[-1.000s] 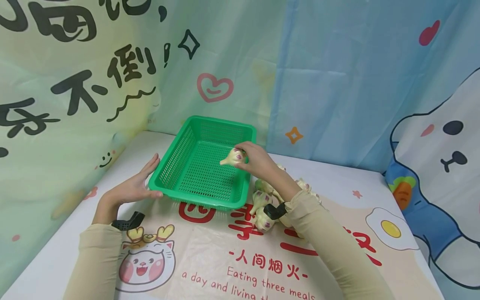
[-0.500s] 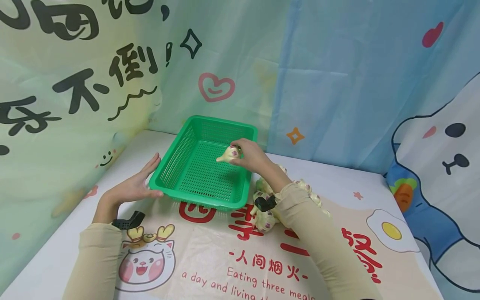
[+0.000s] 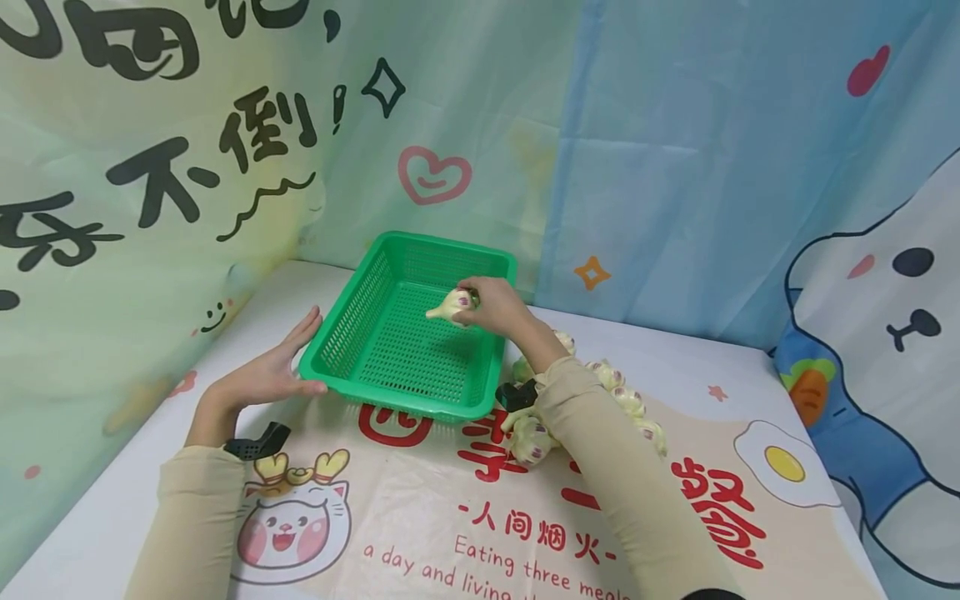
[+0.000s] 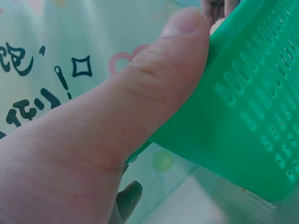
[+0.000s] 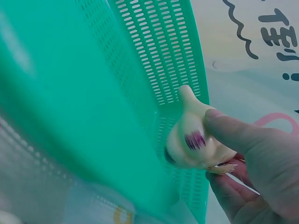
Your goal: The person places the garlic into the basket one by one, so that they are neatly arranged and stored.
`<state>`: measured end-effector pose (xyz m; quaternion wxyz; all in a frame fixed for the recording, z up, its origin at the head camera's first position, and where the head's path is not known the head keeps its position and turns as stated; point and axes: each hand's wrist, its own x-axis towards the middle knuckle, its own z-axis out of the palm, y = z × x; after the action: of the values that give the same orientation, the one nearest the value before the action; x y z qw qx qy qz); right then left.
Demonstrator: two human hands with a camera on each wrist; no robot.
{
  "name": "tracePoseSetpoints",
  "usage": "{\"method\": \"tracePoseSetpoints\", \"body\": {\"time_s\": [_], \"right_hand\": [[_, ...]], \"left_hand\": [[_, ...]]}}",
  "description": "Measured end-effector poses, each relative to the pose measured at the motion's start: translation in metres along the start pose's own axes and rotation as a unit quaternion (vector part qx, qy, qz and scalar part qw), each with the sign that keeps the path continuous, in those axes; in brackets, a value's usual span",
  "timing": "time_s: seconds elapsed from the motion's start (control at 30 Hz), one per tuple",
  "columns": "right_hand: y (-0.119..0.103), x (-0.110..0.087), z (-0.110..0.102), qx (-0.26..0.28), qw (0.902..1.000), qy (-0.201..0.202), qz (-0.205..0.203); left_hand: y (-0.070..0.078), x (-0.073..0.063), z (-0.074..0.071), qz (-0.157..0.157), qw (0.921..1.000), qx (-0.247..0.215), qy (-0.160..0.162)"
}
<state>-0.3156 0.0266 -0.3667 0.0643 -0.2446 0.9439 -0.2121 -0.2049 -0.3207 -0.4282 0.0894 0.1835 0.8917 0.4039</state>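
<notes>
In the head view my right hand [image 3: 498, 308] holds a garlic bulb [image 3: 452, 307] over the right part of a green basket [image 3: 408, 408]. The bulb is cream with purple patches, its stem pointing left. Thumb and fingers pinch it near the root end, as the right wrist view shows with the garlic bulb [image 5: 194, 135]. My left hand [image 3: 262, 371] rests against the basket's near left corner, fingers straight along the side. Its thumb [image 4: 163, 70] lies against the green wall in the left wrist view; the other fingers are mostly hidden there.
Right of the basket lies a pile of several garlic bulbs [image 3: 531, 442], partly covered by my right forearm. More bulbs [image 3: 628, 402] trail behind the sleeve. A printed mat [image 3: 420, 508] covers the table, and a patterned curtain [image 3: 675, 167] hangs behind.
My right hand has shifted slightly left with the garlic bulb, farther over the basket. More of the garlic pile shows behind the forearm. The left hand stays at the basket's corner.
</notes>
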Motion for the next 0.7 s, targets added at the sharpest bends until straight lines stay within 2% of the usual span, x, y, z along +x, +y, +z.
{"method": "tracePoseSetpoints", "body": {"time_s": [0.3,0.7], "right_hand": [[-0.004,0.006,0.000,0.015,0.9998,-0.012,0.008],[0.000,0.017,0.011,0.020,0.9997,-0.010,0.003]], "left_hand": [[0.000,-0.001,-0.002,0.005,1.0000,0.002,-0.003],[-0.002,-0.001,-0.003,0.001,1.0000,0.005,-0.005]]}}
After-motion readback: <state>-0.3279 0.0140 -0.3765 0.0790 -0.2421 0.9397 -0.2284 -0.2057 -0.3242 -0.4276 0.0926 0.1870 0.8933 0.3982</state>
